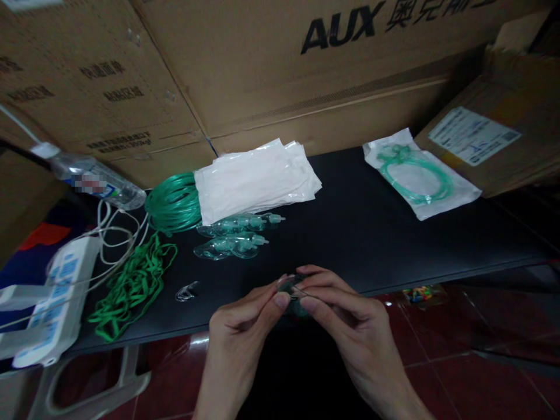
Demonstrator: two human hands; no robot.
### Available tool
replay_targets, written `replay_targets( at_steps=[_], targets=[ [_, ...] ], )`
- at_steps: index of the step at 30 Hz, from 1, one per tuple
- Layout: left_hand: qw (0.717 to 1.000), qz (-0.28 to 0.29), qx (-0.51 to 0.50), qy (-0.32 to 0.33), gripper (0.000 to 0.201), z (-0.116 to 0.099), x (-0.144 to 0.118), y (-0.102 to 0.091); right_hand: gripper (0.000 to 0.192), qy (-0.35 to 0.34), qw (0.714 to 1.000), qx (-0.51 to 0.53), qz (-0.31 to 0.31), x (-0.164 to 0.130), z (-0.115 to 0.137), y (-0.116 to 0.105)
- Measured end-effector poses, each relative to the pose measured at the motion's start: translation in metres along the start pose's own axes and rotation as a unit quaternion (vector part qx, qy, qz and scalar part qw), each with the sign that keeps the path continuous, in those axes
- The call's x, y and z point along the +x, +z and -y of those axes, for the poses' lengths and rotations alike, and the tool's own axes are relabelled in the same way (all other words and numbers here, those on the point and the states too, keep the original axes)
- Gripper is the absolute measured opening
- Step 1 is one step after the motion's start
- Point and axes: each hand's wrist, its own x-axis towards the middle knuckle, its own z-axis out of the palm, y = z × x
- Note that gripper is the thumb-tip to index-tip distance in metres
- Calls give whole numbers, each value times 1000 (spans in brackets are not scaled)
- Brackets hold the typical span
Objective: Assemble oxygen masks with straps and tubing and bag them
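Fingers [280, 300] of both hands pinch a small green part [292, 290] just before the masks [231, 236]; keep the grip light and steady.

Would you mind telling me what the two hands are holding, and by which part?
Both hands, left hand and right hand, pinch a small green piece between their fingertips; it is mostly hidden, so the part gripped cannot be told.

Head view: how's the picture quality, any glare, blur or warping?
Head view: dim overall; mild glare on the white bags; box edges bow from lens warp; the small green piece between left hand and right hand is dark and soft.
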Motion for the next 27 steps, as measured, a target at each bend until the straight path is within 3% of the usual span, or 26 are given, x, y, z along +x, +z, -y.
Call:
replay_targets(
  at_steps=[3,8,12,21,27],
  targets=[
    [999,16,-33,-19,13,4,0,-1,18,34,997,61,20,0,-2,-2],
    [993,7,-100,-68,22,6,-4,1,15,60,989,124,57,-1,-5,-4],
    [989,-18,-129,-75,24,5,-7,3,13,70,988,131,43,-3,-4,0],
    [998,-44,-17,-52,21,1,-20,-4,26,-27,998,37,-52,-5,3,10],
    [998,-56,18,-21,11,-3,-17,-3,32,-60,997,0,-55,-8,4,11]
  ],
)
